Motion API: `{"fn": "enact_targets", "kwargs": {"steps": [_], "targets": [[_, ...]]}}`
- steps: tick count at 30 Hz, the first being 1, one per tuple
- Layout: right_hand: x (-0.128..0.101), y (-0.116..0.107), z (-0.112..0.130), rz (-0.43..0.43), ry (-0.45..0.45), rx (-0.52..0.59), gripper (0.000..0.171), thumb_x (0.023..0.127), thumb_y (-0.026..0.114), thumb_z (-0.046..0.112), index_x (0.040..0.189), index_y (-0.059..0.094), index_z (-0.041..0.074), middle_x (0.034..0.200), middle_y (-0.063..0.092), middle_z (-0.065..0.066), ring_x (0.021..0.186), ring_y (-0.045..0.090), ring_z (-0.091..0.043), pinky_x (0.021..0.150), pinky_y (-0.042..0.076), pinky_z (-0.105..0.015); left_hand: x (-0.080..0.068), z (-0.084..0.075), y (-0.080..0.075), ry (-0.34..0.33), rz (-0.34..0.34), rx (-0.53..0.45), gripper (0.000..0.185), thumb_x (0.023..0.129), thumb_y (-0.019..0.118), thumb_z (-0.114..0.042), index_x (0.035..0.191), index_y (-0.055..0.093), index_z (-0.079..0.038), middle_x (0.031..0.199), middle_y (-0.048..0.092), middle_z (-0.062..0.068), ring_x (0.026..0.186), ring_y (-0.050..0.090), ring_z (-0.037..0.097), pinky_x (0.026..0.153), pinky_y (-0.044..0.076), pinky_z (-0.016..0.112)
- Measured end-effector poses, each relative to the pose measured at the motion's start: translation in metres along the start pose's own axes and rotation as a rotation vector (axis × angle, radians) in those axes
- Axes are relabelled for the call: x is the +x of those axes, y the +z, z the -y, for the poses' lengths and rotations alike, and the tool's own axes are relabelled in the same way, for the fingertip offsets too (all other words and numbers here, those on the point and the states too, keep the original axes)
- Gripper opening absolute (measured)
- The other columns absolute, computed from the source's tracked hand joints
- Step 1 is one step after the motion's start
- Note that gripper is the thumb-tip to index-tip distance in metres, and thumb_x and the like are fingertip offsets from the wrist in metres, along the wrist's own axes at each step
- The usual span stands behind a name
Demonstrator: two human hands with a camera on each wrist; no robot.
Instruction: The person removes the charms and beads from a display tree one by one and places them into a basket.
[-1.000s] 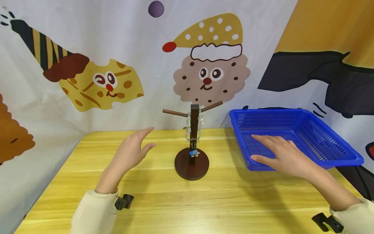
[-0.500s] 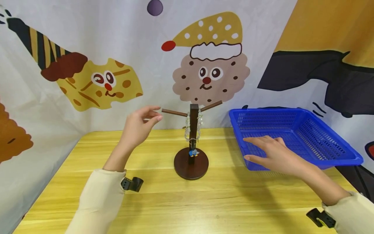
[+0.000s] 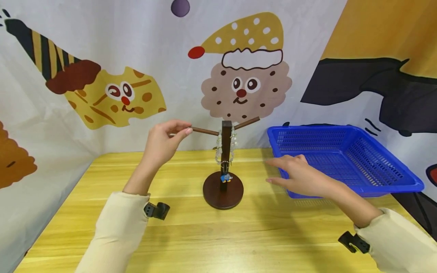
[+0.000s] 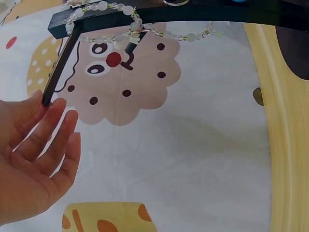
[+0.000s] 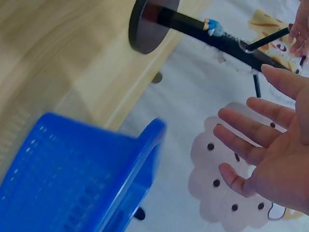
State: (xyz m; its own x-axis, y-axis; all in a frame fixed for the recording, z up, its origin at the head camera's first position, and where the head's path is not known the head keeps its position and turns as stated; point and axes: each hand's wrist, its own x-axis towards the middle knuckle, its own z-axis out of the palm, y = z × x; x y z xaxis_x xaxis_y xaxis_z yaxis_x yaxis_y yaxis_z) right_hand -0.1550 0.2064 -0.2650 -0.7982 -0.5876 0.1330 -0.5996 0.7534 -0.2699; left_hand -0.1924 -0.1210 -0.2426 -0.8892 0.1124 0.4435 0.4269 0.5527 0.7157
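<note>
A dark brown wooden stand (image 3: 223, 201) with a round base and upright post stands mid-table. My left hand (image 3: 164, 142) pinches the tip of its left peg (image 3: 206, 131) between thumb and index finger, as the left wrist view shows, the other fingers loosely spread. Strings of clear beads (image 3: 234, 142) hang on both sides of the post. A keychain with a small blue figure (image 3: 226, 178) hangs low on the post's front. My right hand (image 3: 300, 176) hovers by the left side of a blue plastic basket (image 3: 385, 151), fingers extended toward the stand, holding nothing.
The basket, with perforated walls, sits at the right of the light wooden table (image 3: 205, 246). A white curtain (image 3: 184, 76) with cartoon prints hangs right behind the table. The stand's right peg (image 3: 247, 123) angles back and up.
My left hand has risen and moved right to the left peg, its thumb and index finger closing on the tip. My right hand has moved left, away from over the basket.
</note>
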Motion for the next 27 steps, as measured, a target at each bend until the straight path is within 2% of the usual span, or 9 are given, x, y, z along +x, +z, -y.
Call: {"fn": "enact_targets", "kwargs": {"steps": [7, 16, 27], "targets": [[0.018, 0.009, 0.013, 0.013, -0.035, 0.05, 0.035, 0.088, 0.062, 0.022, 0.117, 0.059, 0.004, 0.108, 0.064, -0.005, 0.088, 0.056, -0.02, 0.075, 0.027, -0.043, 0.001, 0.0, 0.001, -0.016, -0.013, 0.007, 0.021, 0.089, 0.061, -0.021, 0.101, 0.068, -0.004, 0.095, 0.067, 0.009, 0.086, 0.061, 0.021, 0.08, 0.047, 0.038], [0.037, 0.029, 0.021, -0.013, -0.097, 0.056, 0.025, 0.085, 0.064, 0.013, 0.109, 0.063, 0.004, 0.094, 0.067, -0.002, 0.088, 0.061, -0.02, 0.078, 0.032, -0.049, 0.002, 0.0, 0.002, 0.001, -0.04, 0.003, 0.018, 0.088, 0.063, -0.018, 0.096, 0.068, -0.003, 0.091, 0.067, 0.01, 0.083, 0.061, 0.021, 0.077, 0.048, 0.037], [0.055, 0.049, 0.027, -0.104, -0.072, 0.115, 0.016, 0.085, 0.063, 0.011, 0.1, 0.066, 0.004, 0.087, 0.068, -0.005, 0.08, 0.064, -0.019, 0.083, 0.037, -0.05, 0.003, -0.001, 0.002, -0.006, -0.034, 0.007, 0.016, 0.087, 0.063, -0.017, 0.094, 0.068, -0.003, 0.089, 0.067, 0.01, 0.081, 0.061, 0.021, 0.077, 0.048, 0.037]]}}
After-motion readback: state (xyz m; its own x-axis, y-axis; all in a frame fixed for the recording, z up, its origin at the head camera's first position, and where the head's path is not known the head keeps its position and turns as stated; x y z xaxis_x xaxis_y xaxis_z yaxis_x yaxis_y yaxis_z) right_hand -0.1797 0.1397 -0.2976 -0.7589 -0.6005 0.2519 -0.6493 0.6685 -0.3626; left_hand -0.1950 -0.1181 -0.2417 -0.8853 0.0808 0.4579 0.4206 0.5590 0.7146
